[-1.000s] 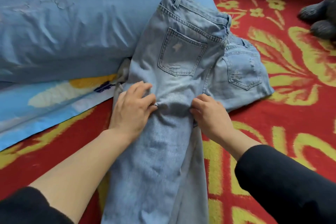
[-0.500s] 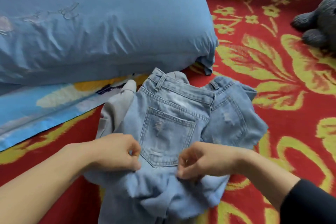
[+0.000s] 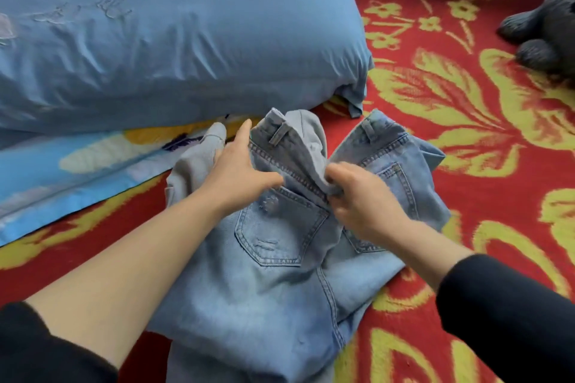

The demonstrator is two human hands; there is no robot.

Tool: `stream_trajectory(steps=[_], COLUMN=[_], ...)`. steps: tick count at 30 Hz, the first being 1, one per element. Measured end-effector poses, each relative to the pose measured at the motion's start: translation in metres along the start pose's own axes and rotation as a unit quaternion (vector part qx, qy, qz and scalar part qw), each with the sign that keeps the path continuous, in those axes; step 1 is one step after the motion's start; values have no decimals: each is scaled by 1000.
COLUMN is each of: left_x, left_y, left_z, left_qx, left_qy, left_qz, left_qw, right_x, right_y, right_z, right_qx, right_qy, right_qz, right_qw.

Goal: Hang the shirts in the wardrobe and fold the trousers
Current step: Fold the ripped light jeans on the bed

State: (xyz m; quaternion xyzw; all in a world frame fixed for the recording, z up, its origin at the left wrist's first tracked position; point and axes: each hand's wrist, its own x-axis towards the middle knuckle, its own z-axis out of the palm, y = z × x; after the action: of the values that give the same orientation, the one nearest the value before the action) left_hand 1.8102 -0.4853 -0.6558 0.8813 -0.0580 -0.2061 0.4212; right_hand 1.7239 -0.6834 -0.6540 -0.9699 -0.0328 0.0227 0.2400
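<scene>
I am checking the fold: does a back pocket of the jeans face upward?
Yes, a stitched back pocket lies in plain sight on top of the jeans, near the right hand.

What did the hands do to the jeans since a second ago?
The jeans slid away from the pillow toward the person and bunched up. The left hand moved up to the waistband, fingers flat; the right hand now pinches the turned-over waistband. Pillow and grey toy stayed put.

Faded light denim jeans (image 3: 280, 289) with frayed patches, smooth matt cotton pillow (image 3: 171, 34) behind them, fuzzy woven blanket (image 3: 466, 134) beneath, plush toy (image 3: 547, 31) beyond.
</scene>
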Motion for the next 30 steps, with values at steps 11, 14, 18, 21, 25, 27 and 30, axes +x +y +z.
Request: stream_trajectory(steps=[11, 14, 18, 21, 25, 27, 30], left_x=[-64, -90, -116, -136, -162, -170, -183], left_y=[-24, -36, -39, -41, -40, -42, -52], left_z=[-7, -15, -24, -30, -30, -31, -33], left_qx=[142, 156, 175, 211, 259, 280, 307], left_qy=[-161, -186, -202, -203, -246, -255, -249], left_qz=[221, 213, 220, 204, 195, 193, 189], left_qw=[951, 947, 938, 934, 914, 905, 899], right_x=[-87, -79, -67, -59, -60, -66, -76], right_y=[-5, 3, -3, -18, -38, -38, -30], right_z=[-16, -35, -52, -50, -37, -33, -41], right_qx=[-80, -210, -331, -364, -322, -284, -399], right_qy=[-94, -149, -84, -52, -105, -106, -136], right_qz=[54, 125, 100, -58, -179, -110, -61], right_qw=[991, 958, 935, 928, 924, 947, 905])
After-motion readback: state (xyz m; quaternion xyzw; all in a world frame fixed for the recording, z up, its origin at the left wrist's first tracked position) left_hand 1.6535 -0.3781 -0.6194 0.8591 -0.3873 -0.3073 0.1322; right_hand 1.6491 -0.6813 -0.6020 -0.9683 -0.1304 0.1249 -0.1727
